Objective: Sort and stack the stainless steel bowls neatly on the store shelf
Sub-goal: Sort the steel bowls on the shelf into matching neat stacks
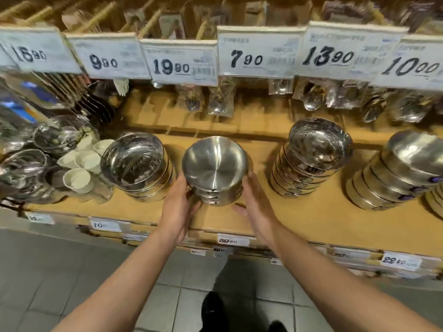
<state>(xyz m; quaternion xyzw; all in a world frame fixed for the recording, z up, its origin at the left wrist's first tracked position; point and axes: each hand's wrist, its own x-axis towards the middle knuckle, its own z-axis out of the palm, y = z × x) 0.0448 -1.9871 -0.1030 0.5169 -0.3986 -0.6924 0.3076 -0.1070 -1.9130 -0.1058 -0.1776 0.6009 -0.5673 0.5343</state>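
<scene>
1. Head view looks down on a tan wooden shelf [299, 212] in a store, with grey floor tiles [100, 271] below its near edge.
2. White price tags [257, 55] hang in a row above the shelf, and small price labels [233, 240] sit along its near edge.
3. Bagged spoons [311, 101] hang at the far side behind the bowls.
4. At the left end lie loose shiny bowls [57, 137] and a cluster of small white cups [79, 179].
5. The middle stack of brushed steel bowls [214, 171] stands on the shelf near its front edge, between the two hands; the bowls are nested open side up and the stack tilts slightly toward the camera.
6. The left hand [178, 209] presses against the stack's left side, fingers curved round the lower bowls.
7. The right hand [255, 207] lies against the right side with fingers fairly straight, thumb just beside the stack's base.
8. A mirror-polished stack [137, 164] stands just left of the held one.
9. Two more stacks stand to the right: a polished stack [311, 156], well apart, and a brushed stack [402, 171] at the far right; both lean.
</scene>
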